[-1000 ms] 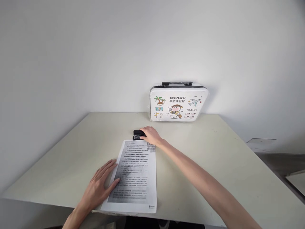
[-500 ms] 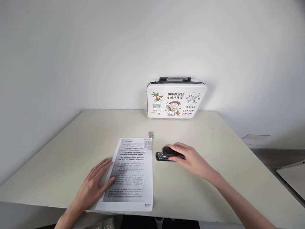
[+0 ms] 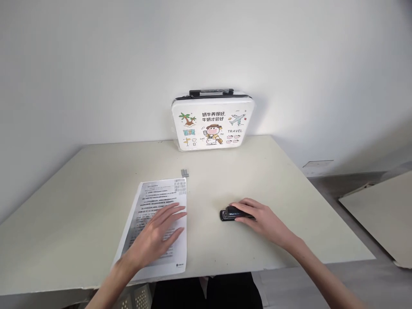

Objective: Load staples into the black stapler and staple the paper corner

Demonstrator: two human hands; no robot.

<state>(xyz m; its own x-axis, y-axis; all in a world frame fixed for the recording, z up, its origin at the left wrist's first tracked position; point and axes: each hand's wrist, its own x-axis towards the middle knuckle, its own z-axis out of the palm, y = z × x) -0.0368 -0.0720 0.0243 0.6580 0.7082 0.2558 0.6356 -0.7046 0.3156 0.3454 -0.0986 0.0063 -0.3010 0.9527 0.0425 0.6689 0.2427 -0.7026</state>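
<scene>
On the right side of the table, a black stapler (image 3: 228, 214) lies with my right hand (image 3: 262, 219) wrapped over its rear part. The stapler's front end points left, toward a printed sheet of paper (image 3: 141, 216), and a gap of bare table separates the two. My left hand (image 3: 157, 234) is over the right half of the sheet, its fingers spread and pointing right. Whether the left fingers touch the paper I cannot tell. Just past the sheet's top right corner lie small grey strips of staples (image 3: 184, 173).
A white case (image 3: 212, 124) with cartoon prints and a black handle stands upright at the table's (image 3: 80, 193) back, against the wall. Another pale surface (image 3: 383, 214) is at the far right. My legs in black (image 3: 206, 294) are under the front edge.
My left hand has moved right from the sheet's left edge onto its middle. My right hand and the stapler are farther right of the sheet. The camera view has shifted.
</scene>
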